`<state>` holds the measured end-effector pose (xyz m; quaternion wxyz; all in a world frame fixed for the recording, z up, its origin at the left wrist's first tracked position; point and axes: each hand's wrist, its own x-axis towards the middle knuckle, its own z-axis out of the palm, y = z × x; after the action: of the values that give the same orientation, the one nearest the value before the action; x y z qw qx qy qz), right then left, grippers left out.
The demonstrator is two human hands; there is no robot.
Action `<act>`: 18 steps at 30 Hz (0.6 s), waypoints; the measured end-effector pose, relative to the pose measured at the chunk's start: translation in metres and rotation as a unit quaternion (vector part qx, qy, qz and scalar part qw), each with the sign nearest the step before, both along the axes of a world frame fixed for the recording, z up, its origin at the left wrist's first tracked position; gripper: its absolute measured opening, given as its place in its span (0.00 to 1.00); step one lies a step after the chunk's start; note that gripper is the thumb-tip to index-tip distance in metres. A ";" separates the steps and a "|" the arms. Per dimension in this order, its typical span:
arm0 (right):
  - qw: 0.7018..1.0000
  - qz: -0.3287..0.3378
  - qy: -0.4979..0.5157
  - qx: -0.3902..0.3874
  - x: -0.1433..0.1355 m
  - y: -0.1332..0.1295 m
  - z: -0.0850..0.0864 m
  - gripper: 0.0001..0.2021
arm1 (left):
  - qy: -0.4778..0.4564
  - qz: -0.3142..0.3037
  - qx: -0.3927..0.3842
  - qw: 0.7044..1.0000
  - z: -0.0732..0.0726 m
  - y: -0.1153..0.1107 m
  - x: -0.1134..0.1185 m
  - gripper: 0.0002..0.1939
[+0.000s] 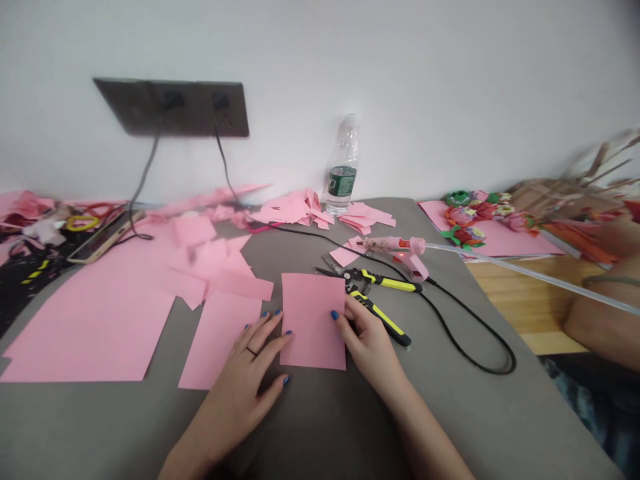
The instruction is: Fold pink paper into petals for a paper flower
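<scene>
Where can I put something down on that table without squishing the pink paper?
Front right: grey table shows between the right forearm, the looped black cable and the table's edge. Front left: another bare patch lies nearer than the big pink sheet, beside the left forearm. It's crowded around the small pink sheet, pliers and glue gun, with scraps along the wall.

Deep blue polish (287, 380) covers the fingernails (278, 312) of the left hand (245, 373), where a slim dark ring (252, 351) circles one finger. Matching blue polish marks the thumbnail (335, 314) of the right hand (369, 335), its other nails hidden from view. Both forearms (425, 427) are bare down to the wrists.
</scene>
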<state>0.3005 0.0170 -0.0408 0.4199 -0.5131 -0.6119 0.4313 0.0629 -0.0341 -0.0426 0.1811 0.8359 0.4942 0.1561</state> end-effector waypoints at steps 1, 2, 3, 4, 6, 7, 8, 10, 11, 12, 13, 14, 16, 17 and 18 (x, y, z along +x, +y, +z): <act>1.000 0.005 -0.004 -0.004 0.001 0.000 0.002 0.15 | -0.001 0.001 -0.001 1.000 0.000 0.000 0.000 0.29; 1.000 0.011 -0.011 -0.007 0.001 0.000 0.005 0.15 | -0.002 0.001 0.000 1.000 0.001 -0.001 -0.001 0.29; 1.000 0.019 -0.018 -0.009 0.002 0.000 0.007 0.15 | -0.001 -0.001 0.002 1.000 0.001 -0.001 -0.001 0.30; 0.999 0.028 -0.026 -0.009 0.003 0.001 0.009 0.15 | 0.000 -0.003 0.006 1.000 0.000 -0.001 -0.002 0.30; 0.998 0.046 -0.043 -0.006 0.003 0.001 0.012 0.16 | 0.004 -0.005 0.016 1.000 0.000 -0.002 -0.001 0.30; 0.997 0.050 -0.054 -0.003 0.002 0.000 0.013 0.16 | 0.006 -0.002 0.022 1.000 -0.001 -0.003 0.000 0.30; 0.996 0.049 -0.068 0.005 0.002 0.000 0.014 0.16 | 0.008 0.005 0.030 1.000 -0.001 -0.003 0.002 0.30; 0.993 0.043 -0.101 0.035 -0.001 -0.002 0.013 0.16 | 0.016 0.023 0.045 0.999 -0.002 -0.004 0.005 0.30; 0.991 0.042 -0.117 0.058 -0.002 -0.003 0.012 0.17 | 0.023 0.029 0.050 0.998 -0.003 -0.005 0.007 0.30; 0.987 0.047 -0.130 0.087 -0.002 -0.004 0.011 0.18 | 0.030 0.030 0.054 0.998 -0.004 -0.005 0.008 0.30; 0.981 0.061 -0.142 0.118 -0.002 -0.006 0.010 0.20 | 0.036 0.028 0.057 0.997 -0.004 -0.005 0.009 0.31; 0.973 0.082 -0.154 0.150 -0.001 -0.007 0.008 0.21 | 0.041 0.023 0.058 0.997 -0.005 -0.005 0.009 0.31; 0.952 0.133 -0.188 0.202 0.003 -0.009 0.004 0.25 | 0.043 0.016 0.059 0.997 -0.007 -0.004 0.009 0.31; 0.939 0.161 -0.210 0.217 0.005 -0.010 0.001 0.27 | 0.042 0.017 0.059 0.997 -0.007 -0.004 0.009 0.30; 0.928 0.188 -0.234 0.223 0.008 -0.010 -0.001 0.28 | 0.039 0.021 0.059 0.997 -0.008 -0.004 0.009 0.30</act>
<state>0.3085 0.0070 -0.0421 0.2800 -0.3682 -0.8582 0.2224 0.0719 -0.0376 -0.0502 0.1088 0.8402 0.5079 0.1561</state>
